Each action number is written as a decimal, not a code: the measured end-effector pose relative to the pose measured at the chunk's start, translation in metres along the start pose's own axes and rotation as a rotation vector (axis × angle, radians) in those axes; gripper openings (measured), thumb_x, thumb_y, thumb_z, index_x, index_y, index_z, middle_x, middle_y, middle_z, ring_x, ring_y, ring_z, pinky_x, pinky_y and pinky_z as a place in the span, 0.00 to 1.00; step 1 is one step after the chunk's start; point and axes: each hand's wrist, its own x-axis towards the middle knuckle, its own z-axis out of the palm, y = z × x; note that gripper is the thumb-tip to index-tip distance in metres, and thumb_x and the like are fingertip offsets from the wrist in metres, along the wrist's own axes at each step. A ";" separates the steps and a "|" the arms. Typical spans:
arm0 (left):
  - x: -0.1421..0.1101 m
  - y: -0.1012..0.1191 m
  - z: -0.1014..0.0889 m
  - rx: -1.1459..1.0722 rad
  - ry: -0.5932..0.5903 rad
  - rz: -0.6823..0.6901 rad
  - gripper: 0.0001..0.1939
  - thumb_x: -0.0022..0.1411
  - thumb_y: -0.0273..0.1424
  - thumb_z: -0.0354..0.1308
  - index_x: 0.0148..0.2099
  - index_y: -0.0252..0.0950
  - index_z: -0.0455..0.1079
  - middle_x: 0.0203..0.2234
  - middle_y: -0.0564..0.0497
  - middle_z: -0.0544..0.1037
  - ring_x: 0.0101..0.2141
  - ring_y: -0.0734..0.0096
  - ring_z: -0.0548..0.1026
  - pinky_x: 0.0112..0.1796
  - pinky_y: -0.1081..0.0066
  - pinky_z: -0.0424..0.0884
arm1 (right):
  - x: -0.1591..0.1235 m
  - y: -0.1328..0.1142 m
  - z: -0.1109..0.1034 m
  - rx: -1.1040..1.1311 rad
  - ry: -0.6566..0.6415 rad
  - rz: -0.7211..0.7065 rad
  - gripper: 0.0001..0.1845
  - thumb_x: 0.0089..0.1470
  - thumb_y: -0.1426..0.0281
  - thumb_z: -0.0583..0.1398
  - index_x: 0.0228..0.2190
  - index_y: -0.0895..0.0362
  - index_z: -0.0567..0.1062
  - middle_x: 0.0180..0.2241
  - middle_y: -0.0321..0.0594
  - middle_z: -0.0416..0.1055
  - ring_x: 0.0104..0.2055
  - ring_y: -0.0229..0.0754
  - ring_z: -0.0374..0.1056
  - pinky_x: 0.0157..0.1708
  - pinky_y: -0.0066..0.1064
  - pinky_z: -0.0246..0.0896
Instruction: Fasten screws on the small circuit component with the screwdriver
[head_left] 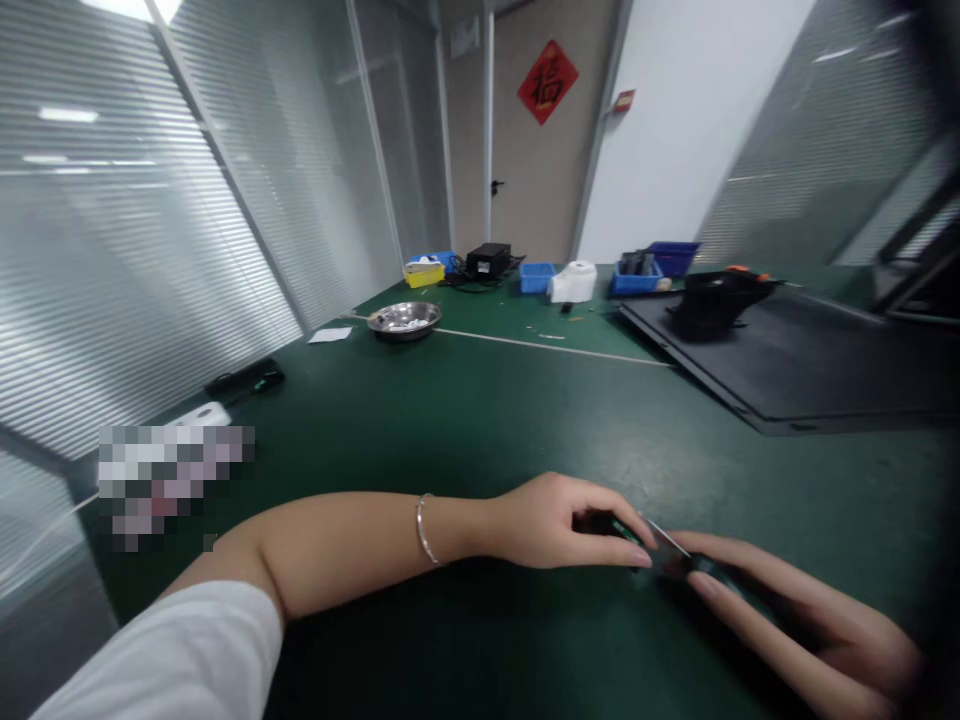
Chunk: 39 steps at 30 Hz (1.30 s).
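Observation:
My left hand (pixel 551 520), a silver bracelet on its wrist, reaches across the front of the green table with its fingers and thumb closed around a small dark object with a green edge (pixel 621 530). Most of that object is hidden in the palm. Close by on the right, my right hand (pixel 810 605) grips the dark handle of a screwdriver (pixel 709 568). Its thin metal shaft points up and left toward the left fingertips. Whether the tip touches the small object, I cannot tell.
A metal bowl (pixel 405 320) with white bits stands toward the back left. Black trays (pixel 817 370) lie at right with a black part on them. Blue bins (pixel 537 277), a white roll (pixel 574 282) and a black box (pixel 488 260) line the far edge. A pixelated area covers the left.

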 end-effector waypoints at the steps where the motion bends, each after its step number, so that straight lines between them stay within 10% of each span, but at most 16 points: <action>1: 0.001 0.000 0.000 -0.035 0.001 -0.016 0.12 0.60 0.32 0.61 0.46 0.35 0.76 0.41 0.44 0.80 0.38 0.66 0.77 0.39 0.70 0.70 | 0.001 -0.001 -0.002 0.015 -0.044 0.023 0.20 0.51 0.53 0.63 0.44 0.48 0.79 0.44 0.42 0.79 0.45 0.53 0.76 0.41 0.34 0.76; 9: 0.009 -0.005 0.004 -0.336 0.099 -0.127 0.12 0.59 0.29 0.62 0.46 0.32 0.74 0.38 0.44 0.79 0.37 0.66 0.77 0.41 0.65 0.72 | 0.002 -0.023 -0.011 0.114 -0.036 0.061 0.21 0.58 0.56 0.59 0.50 0.50 0.74 0.44 0.42 0.76 0.45 0.46 0.74 0.45 0.33 0.72; 39: 0.010 0.001 0.002 -0.083 0.197 -0.057 0.08 0.57 0.29 0.65 0.41 0.34 0.77 0.37 0.47 0.78 0.40 0.65 0.76 0.44 0.66 0.72 | 0.005 -0.030 -0.015 0.224 -0.161 -0.051 0.14 0.61 0.65 0.59 0.48 0.48 0.77 0.42 0.41 0.74 0.44 0.42 0.70 0.45 0.35 0.66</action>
